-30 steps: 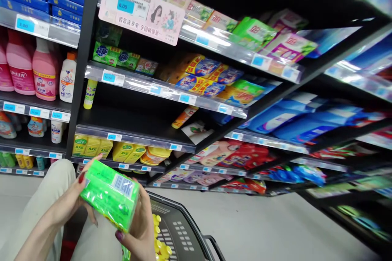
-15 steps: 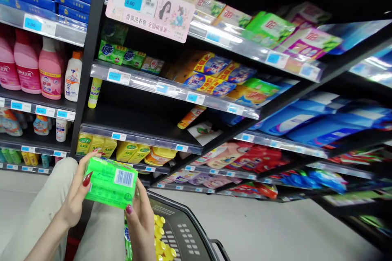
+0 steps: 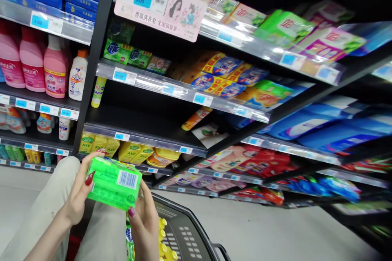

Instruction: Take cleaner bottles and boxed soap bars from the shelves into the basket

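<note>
Both of my hands hold a bright green soap pack (image 3: 114,183) with a white barcode label facing me, low at the left of the view. My left hand (image 3: 78,195) grips its left end, fingers curled over the top edge. My right hand (image 3: 145,220) clasps its right and lower side from underneath. The pack is level, just above a dark shopping basket (image 3: 186,236) that carries yellow-capped items (image 3: 163,244) and a green-labelled bottle (image 3: 130,240).
Black store shelving (image 3: 180,91) with blue price tags runs from left to far right. It carries pink detergent bottles (image 3: 32,63), yellow AXE bottles (image 3: 101,144), green and colourful soap packs (image 3: 228,75) and blue bags (image 3: 306,122). Grey floor (image 3: 275,232) lies to the right.
The green pack has turned from tilted to level, its barcode side now facing me. My view has shifted slightly left and down; the shelves sit further right in the picture.
</note>
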Demonstrator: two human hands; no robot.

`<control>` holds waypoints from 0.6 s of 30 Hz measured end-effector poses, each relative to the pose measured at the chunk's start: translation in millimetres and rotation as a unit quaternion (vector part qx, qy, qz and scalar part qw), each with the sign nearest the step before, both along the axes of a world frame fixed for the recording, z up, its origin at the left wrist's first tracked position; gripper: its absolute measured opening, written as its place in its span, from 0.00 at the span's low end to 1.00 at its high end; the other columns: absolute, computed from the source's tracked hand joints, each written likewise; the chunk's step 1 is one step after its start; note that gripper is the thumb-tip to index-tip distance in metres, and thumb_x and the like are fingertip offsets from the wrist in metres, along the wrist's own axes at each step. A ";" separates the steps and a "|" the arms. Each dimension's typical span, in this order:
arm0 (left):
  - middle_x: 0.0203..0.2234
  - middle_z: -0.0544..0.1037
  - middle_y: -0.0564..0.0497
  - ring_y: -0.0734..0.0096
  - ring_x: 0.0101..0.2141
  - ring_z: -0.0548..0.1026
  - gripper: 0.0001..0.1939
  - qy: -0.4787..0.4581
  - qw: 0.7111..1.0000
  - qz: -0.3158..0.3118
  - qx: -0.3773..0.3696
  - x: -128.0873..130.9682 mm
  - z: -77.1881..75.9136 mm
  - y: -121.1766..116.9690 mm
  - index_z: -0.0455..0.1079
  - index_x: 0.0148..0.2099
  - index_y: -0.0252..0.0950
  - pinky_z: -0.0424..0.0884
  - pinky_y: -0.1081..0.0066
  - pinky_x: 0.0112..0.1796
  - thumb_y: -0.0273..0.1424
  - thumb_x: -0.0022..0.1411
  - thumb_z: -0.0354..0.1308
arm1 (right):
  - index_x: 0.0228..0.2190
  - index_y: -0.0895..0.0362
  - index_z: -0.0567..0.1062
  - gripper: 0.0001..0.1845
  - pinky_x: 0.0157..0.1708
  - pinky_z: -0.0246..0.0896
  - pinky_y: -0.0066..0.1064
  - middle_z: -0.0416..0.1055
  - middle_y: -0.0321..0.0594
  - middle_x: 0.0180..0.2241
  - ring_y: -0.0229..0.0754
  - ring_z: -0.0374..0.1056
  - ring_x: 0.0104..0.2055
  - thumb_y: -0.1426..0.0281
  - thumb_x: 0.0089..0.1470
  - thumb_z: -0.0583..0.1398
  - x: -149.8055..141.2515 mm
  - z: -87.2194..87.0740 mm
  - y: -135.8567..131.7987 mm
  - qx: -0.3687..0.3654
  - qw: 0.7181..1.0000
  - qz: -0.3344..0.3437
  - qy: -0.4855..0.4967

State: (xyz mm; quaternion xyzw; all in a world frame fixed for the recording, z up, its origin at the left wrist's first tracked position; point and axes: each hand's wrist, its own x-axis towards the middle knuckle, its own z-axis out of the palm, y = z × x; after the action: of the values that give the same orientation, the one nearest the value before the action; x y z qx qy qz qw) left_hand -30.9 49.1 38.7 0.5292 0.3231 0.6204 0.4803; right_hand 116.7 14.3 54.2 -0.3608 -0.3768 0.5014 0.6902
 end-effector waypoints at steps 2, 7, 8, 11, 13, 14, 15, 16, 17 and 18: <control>0.64 0.62 0.46 0.48 0.63 0.58 0.29 -0.003 1.000 0.001 -0.003 0.1 -0.6 0.1 0.59 0.64 0.43 0.58 0.59 0.60 0.49 0.66 0.49 | 0.55 0.54 0.72 0.37 0.57 0.63 0.50 0.71 0.53 0.55 0.57 0.67 0.59 0.57 0.44 0.71 -0.6 0.5 0.3 -0.006 1.000 -0.003 -0.002; 0.65 0.60 0.44 0.47 0.65 0.56 0.30 -0.010 1.000 -0.009 -0.005 0.0 -1.6 1.1 0.58 0.65 0.41 0.60 0.59 0.58 0.49 0.65 0.50 | 0.55 0.53 0.72 0.35 0.57 0.62 0.51 0.70 0.52 0.56 0.57 0.67 0.59 0.57 0.47 0.70 -2.3 0.5 0.0 0.005 1.000 -0.003 -0.010; 0.65 0.60 0.44 0.47 0.65 0.56 0.31 -0.009 1.000 -0.007 -0.006 -0.1 -1.9 1.4 0.58 0.65 0.41 0.60 0.59 0.59 0.50 0.65 0.50 | 0.55 0.53 0.71 0.35 0.57 0.62 0.51 0.70 0.52 0.57 0.57 0.67 0.59 0.57 0.47 0.70 -2.5 0.5 -0.1 0.006 1.000 -0.003 -0.013; 0.65 0.61 0.45 0.48 0.65 0.56 0.30 0.004 1.000 -0.001 0.002 -0.1 -3.0 1.9 0.59 0.65 0.42 0.56 0.59 0.60 0.50 0.66 0.49 | 0.56 0.53 0.71 0.35 0.57 0.63 0.51 0.70 0.52 0.57 0.57 0.67 0.59 0.57 0.48 0.69 -2.6 0.8 -0.2 0.005 1.000 -0.002 -0.019; 0.65 0.61 0.46 0.49 0.65 0.56 0.30 0.006 1.000 0.000 0.005 0.2 -3.5 1.8 0.58 0.65 0.42 0.56 0.60 0.61 0.51 0.67 0.47 | 0.56 0.53 0.71 0.35 0.57 0.63 0.51 0.70 0.52 0.57 0.57 0.67 0.59 0.57 0.48 0.69 -2.4 1.2 -0.3 0.004 1.000 0.000 -0.021; 0.65 0.62 0.46 0.49 0.65 0.57 0.31 0.003 1.000 0.001 0.004 0.3 -3.6 1.7 0.58 0.65 0.42 0.57 0.60 0.61 0.51 0.66 0.47 | 0.56 0.52 0.71 0.35 0.57 0.63 0.50 0.70 0.52 0.57 0.57 0.67 0.59 0.57 0.48 0.69 -2.2 1.4 -0.3 0.004 1.000 0.000 -0.022; 0.65 0.62 0.46 0.49 0.65 0.57 0.31 0.000 1.000 0.001 -0.001 0.4 -3.7 1.6 0.59 0.65 0.43 0.57 0.59 0.60 0.52 0.66 0.47 | 0.56 0.52 0.71 0.35 0.57 0.63 0.50 0.70 0.51 0.57 0.57 0.67 0.58 0.57 0.48 0.69 -2.0 1.6 -0.2 0.003 1.000 0.001 -0.021; 0.65 0.62 0.45 0.49 0.64 0.57 0.32 -0.003 1.000 0.001 -0.005 0.5 -3.7 1.5 0.59 0.65 0.43 0.57 0.60 0.60 0.53 0.66 0.47 | 0.56 0.52 0.71 0.35 0.57 0.63 0.50 0.70 0.51 0.57 0.57 0.67 0.58 0.57 0.47 0.70 -1.8 1.8 -0.1 0.003 1.000 0.002 -0.019; 0.64 0.63 0.45 0.49 0.64 0.57 0.32 -0.004 1.000 0.001 -0.008 0.5 -3.7 1.4 0.60 0.64 0.43 0.58 0.60 0.60 0.54 0.66 0.47 | 0.55 0.52 0.71 0.35 0.56 0.63 0.50 0.71 0.51 0.56 0.57 0.67 0.58 0.57 0.47 0.70 -1.6 2.0 0.0 0.003 1.000 0.002 -0.016; 0.64 0.63 0.46 0.49 0.64 0.57 0.32 -0.004 1.000 0.001 -0.009 0.5 -3.5 1.4 0.60 0.64 0.43 0.58 0.60 0.60 0.54 0.65 0.47 | 0.55 0.52 0.72 0.35 0.56 0.63 0.50 0.71 0.52 0.56 0.57 0.67 0.58 0.57 0.47 0.70 -1.4 2.2 0.2 0.003 1.000 0.001 -0.014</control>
State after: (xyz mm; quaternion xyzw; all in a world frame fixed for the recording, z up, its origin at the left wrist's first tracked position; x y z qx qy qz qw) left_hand -30.4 50.5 35.3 0.5217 0.3272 0.6203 0.4859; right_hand 115.3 14.5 56.4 -0.3654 -0.3879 0.4962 0.6855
